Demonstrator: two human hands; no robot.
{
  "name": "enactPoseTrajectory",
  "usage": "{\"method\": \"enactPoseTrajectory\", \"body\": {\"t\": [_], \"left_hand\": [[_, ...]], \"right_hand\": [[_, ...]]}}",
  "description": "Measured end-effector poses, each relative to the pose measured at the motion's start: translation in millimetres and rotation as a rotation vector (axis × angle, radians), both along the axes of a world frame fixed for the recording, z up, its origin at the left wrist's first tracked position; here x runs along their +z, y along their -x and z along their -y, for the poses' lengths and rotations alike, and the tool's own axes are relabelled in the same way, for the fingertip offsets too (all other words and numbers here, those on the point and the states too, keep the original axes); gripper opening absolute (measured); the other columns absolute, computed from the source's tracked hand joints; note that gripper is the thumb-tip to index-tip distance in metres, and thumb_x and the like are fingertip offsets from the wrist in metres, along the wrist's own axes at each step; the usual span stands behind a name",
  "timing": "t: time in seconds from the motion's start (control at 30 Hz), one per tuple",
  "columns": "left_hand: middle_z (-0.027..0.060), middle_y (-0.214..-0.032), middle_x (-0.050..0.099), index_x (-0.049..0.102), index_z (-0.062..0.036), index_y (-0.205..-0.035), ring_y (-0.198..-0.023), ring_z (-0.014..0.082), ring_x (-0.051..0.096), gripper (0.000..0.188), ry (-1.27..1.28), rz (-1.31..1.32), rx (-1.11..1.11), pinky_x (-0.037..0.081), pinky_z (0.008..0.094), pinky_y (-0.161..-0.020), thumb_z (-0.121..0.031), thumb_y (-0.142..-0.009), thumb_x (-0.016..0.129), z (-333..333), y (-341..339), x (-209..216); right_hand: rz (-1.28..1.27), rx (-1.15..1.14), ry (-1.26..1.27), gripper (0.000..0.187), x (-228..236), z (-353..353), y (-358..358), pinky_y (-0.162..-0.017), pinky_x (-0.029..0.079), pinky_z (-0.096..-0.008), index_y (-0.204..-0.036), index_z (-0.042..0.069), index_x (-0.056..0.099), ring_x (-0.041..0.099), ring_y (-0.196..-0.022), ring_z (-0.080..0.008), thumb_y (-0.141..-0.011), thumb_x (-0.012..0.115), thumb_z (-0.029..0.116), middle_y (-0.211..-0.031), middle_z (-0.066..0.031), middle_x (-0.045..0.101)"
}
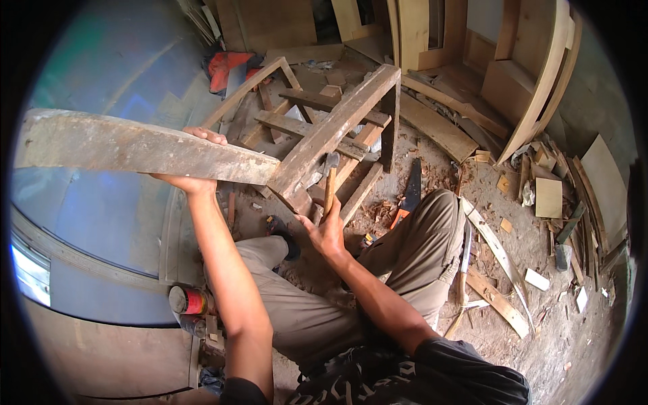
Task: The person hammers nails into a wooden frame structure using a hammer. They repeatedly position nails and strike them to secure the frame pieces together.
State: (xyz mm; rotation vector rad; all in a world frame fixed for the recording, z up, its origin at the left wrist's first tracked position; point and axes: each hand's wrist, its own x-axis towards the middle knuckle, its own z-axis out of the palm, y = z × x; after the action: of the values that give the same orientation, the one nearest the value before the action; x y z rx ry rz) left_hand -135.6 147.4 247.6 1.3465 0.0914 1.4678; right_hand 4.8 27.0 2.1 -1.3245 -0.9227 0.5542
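A weathered wooden frame (337, 125) with slatted rails stands tilted in front of me. From its near corner a broad, worn board (135, 145) juts out to the left. My left hand (194, 181) is closed around this board, fingers over the top edge and palm beneath. In my right hand (327, 233) is a hammer (330, 183), gripped low on its wooden handle with the head upward beside the frame's near beam. My right thumb lies close to the beam's lower end; whether it touches, I cannot tell.
A handsaw (410, 192) with an orange handle lies right of the frame. Paint tins (187, 300) stand by my left leg. Scrap wood strips (499, 300), offcuts and shavings litter the floor at right. Tall wooden panels (540, 81) lean at the back right; a bluish panel (115, 216) fills the left.
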Motion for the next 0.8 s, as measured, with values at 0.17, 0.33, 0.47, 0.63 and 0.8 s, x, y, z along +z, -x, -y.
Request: {"method": "enactPoseTrajectory", "body": {"t": [0.17, 0.33, 0.47, 0.63, 0.8], "left_hand": [[0.0154, -0.069, 0.057, 0.059, 0.0, -0.081, -0.061, 0.03, 0.057, 0.111, 0.097, 0.125, 0.165, 0.051, 0.0435, -0.062, -0.095, -0.073, 0.002, 34, -27, 4], [0.0139, -0.076, 0.059, 0.058, -0.0038, -0.094, -0.066, 0.0301, 0.06, 0.107, 0.066, 0.221, 0.201, 0.049, 0.0435, -0.06, -0.093, -0.075, 0.003, 52, -56, 5], [0.0234, -0.127, 0.048, 0.016, -0.0049, -0.15, -0.088, 0.0324, 0.066, 0.104, -0.051, 0.082, 0.605, 0.061, 0.0442, -0.068, -0.086, -0.084, 0.012, 62, -100, 5], [0.0256, -0.159, 0.011, 0.008, 0.0075, -0.152, -0.148, 0.0322, 0.012, 0.106, -0.148, 0.028, 0.798, 0.014, 0.0425, -0.12, -0.079, -0.091, 0.013, 63, -152, 11], [0.0205, -0.117, 0.046, 0.039, 0.0079, -0.119, -0.11, 0.0286, 0.044, 0.088, -0.15, 0.002, 0.83, 0.032, 0.0423, -0.095, -0.074, -0.094, 0.017, 52, -160, 22]], "right_hand": [[0.05, 0.036, 0.006, 0.091, -8, 15, -21, -0.086, 0.051, -0.0418, -0.142, 0.001, 0.024, 0.065, -0.102, -0.0348, -0.079, 0.084, 0.029, -0.113, -0.0211, 0.064], [0.217, -0.047, -0.033, 0.088, -9, 29, -49, -0.079, 0.054, -0.043, -0.143, 0.0, 0.028, 0.067, -0.095, -0.0405, -0.08, 0.082, 0.031, -0.112, -0.024, 0.066], [0.179, -0.098, -0.119, 0.076, 1, 33, -76, -0.074, 0.054, -0.0417, -0.137, -0.001, 0.04, 0.07, -0.088, -0.0373, -0.082, 0.081, 0.03, -0.102, -0.0246, 0.068], [0.067, -0.111, -0.114, 0.075, 5, 24, -115, -0.076, 0.054, -0.0384, -0.136, -0.001, 0.04, 0.07, -0.09, -0.0329, -0.081, 0.081, 0.029, -0.104, -0.0208, 0.07], [0.139, -0.236, -0.061, 0.06, -1, 9, -105, -0.074, 0.051, -0.0345, -0.132, -0.004, 0.047, 0.066, -0.082, -0.0219, -0.089, 0.074, 0.028, -0.094, -0.0155, 0.069]]}}
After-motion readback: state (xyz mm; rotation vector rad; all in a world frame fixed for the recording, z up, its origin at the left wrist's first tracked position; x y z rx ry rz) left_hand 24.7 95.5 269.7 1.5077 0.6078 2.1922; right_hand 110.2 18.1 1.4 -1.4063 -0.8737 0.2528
